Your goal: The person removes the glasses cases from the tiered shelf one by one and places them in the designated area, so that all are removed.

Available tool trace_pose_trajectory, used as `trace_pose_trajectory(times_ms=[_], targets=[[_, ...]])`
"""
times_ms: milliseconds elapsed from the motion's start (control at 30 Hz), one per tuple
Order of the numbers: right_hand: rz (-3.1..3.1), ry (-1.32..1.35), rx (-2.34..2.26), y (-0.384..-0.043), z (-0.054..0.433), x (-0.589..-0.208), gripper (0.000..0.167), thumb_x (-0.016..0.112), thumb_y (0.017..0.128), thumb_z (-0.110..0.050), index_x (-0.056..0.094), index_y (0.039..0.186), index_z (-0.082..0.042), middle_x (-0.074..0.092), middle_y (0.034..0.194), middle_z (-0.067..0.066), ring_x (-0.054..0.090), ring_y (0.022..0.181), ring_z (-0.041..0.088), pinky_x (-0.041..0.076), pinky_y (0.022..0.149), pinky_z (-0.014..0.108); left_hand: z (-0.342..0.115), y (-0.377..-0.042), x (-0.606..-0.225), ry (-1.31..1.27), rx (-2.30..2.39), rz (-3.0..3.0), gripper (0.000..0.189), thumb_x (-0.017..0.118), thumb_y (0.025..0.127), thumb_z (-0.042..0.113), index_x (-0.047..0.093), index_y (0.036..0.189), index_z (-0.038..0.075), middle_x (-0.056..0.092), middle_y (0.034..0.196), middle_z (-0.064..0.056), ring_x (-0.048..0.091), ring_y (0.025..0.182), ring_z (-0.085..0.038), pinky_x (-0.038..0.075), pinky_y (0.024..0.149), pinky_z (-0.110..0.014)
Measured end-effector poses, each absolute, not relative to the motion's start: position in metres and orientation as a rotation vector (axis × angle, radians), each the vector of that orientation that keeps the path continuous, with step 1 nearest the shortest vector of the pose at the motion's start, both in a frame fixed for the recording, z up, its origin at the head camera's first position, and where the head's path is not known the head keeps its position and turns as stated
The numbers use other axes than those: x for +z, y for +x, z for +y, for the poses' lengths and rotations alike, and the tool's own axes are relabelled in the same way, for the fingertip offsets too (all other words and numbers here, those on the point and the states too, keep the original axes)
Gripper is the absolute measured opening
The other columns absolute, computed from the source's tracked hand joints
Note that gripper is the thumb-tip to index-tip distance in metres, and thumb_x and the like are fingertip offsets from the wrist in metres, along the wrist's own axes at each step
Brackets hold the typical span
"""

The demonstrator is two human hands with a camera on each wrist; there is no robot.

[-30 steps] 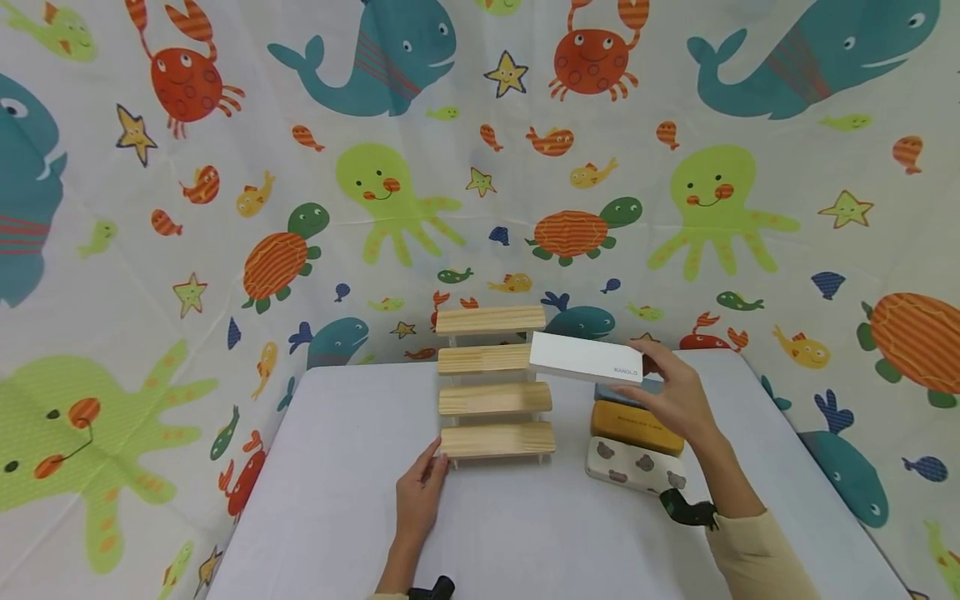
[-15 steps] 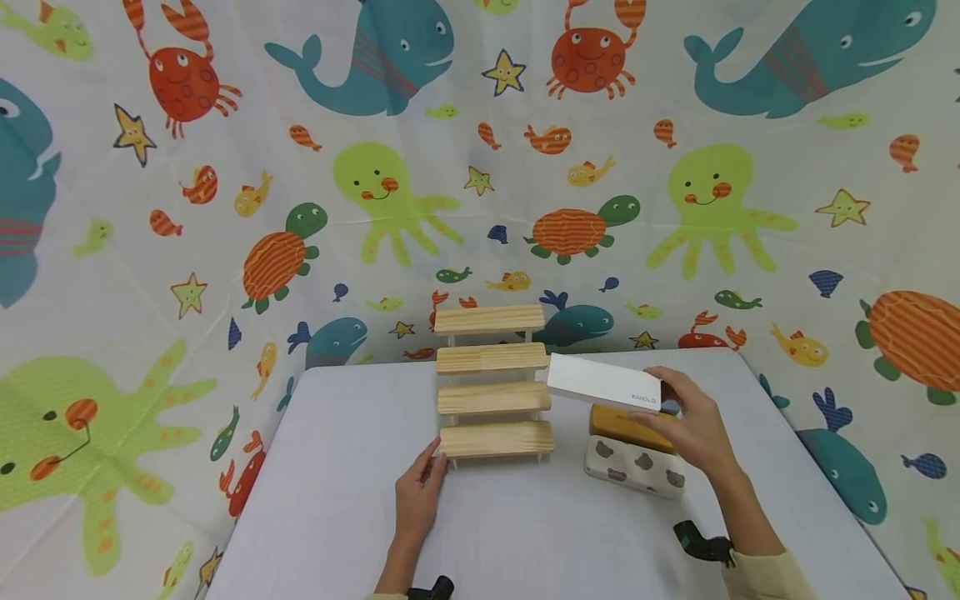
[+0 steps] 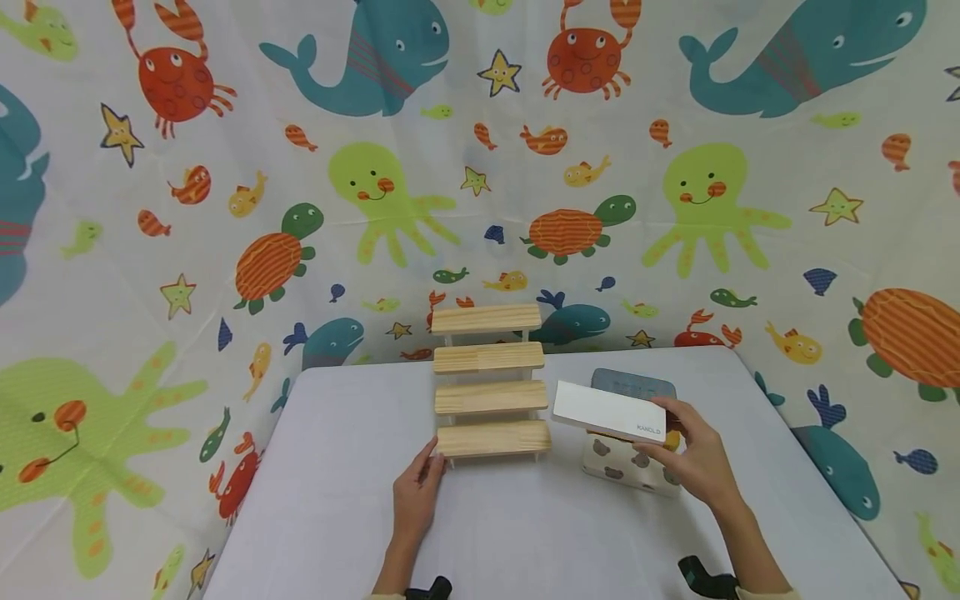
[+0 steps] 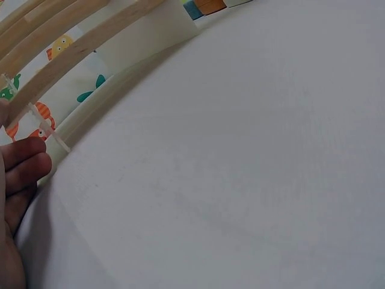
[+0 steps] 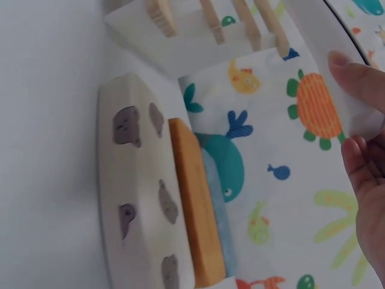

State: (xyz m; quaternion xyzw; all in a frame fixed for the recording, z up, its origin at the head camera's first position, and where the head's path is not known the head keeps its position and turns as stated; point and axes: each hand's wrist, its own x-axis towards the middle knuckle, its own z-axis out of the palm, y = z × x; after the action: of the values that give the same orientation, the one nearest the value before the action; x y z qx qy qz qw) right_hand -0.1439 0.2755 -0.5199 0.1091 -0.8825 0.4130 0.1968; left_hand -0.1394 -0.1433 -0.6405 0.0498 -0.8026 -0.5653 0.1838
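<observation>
At the lower left corner of a four-step wooden display stand [image 3: 493, 438], my left hand [image 3: 415, 498] holds the end of the lowest step between thumb and fingers. In the left wrist view its fingers [image 4: 27, 165] curl below that step's edge. My right hand [image 3: 701, 458] pinches the right end of a long white glasses case [image 3: 609, 412] lettered KANOLD. The case is held in the air, just right of the stand, over a row of other cases. Nearest me lies a cream case with bear prints [image 3: 622, 465]. Behind it a mustard case [image 5: 198, 211] is mostly hidden in the head view.
A grey-blue case [image 3: 633, 383] lies at the back of the row. White cloth [image 3: 322, 467] covers the table. Behind the table hangs a curtain [image 3: 480, 242] printed with sea animals, close to the stand's back.
My right hand has brought the white glasses case down, toward me and slightly right, uncovering the grey-blue case and covering most of the mustard one. My left hand stays at the stand.
</observation>
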Motion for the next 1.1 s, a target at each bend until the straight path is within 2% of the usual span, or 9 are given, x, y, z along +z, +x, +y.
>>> trace_pose_trajectory(times_ms=[233,433,633,733,1033,1100], targets=[[-2.523,0.226,1.150,-0.129,0.282,-0.533,0.076,0.092,0.071,-0.017,0.056,0.137,-0.008,0.060,0.129,0.009,0.048,0.097,-0.007,0.037,0.085,-0.001,-0.143,-0.139,-0.641,0.156,-1.571,-2.274,0.037,0.064,0.099,0.031,0.065,0.134,0.019,0.076,0.089,0.003,0.067,0.079,-0.003,0.052,0.069,-0.016],[-2.568,0.137,1.108,-0.116,0.286,-0.550,0.075,0.092,0.072,-0.020,0.056,0.136,-0.007,0.061,0.130,0.010,0.047,0.097,-0.010,0.040,0.085,0.000,-0.143,-0.140,-0.643,0.147,-1.559,-2.271,0.037,0.064,0.099,0.031,0.065,0.134,0.019,0.076,0.089,0.002,0.067,0.080,-0.002,0.052,0.071,-0.016],[-2.603,0.069,1.127,-0.103,0.288,-0.568,0.075,0.092,0.072,-0.024,0.056,0.135,-0.005,0.061,0.130,0.011,0.044,0.098,-0.014,0.037,0.086,-0.002,-0.142,-0.140,-0.644,0.157,-1.567,-2.271,0.037,0.065,0.099,0.030,0.065,0.134,0.019,0.076,0.088,0.003,0.067,0.079,-0.002,0.051,0.070,-0.016],[-2.609,0.073,1.136,-0.096,0.289,-0.577,0.076,0.093,0.069,-0.021,0.057,0.134,-0.005,0.061,0.130,0.010,0.045,0.097,-0.014,0.038,0.084,-0.002,-0.142,-0.139,-0.644,0.156,-1.563,-2.276,0.037,0.065,0.099,0.030,0.065,0.135,0.019,0.076,0.088,0.002,0.067,0.079,-0.003,0.051,0.069,-0.017],[-2.729,-0.032,1.072,-0.081,0.296,-0.598,0.081,0.093,0.067,-0.034,0.058,0.137,-0.013,0.061,0.131,0.008,0.045,0.096,-0.012,0.051,0.082,0.012,-0.141,-0.139,-0.643,0.167,-1.561,-2.282,0.037,0.065,0.099,0.030,0.065,0.134,0.018,0.076,0.088,0.002,0.067,0.079,-0.002,0.052,0.070,-0.016],[-2.728,-0.031,1.080,-0.078,0.298,-0.602,0.082,0.093,0.067,-0.035,0.057,0.138,-0.015,0.061,0.134,0.008,0.045,0.096,-0.013,0.051,0.082,0.012,-0.142,-0.139,-0.642,0.163,-1.563,-2.283,0.038,0.065,0.099,0.030,0.065,0.135,0.018,0.076,0.089,0.002,0.066,0.079,-0.002,0.051,0.071,-0.015]])
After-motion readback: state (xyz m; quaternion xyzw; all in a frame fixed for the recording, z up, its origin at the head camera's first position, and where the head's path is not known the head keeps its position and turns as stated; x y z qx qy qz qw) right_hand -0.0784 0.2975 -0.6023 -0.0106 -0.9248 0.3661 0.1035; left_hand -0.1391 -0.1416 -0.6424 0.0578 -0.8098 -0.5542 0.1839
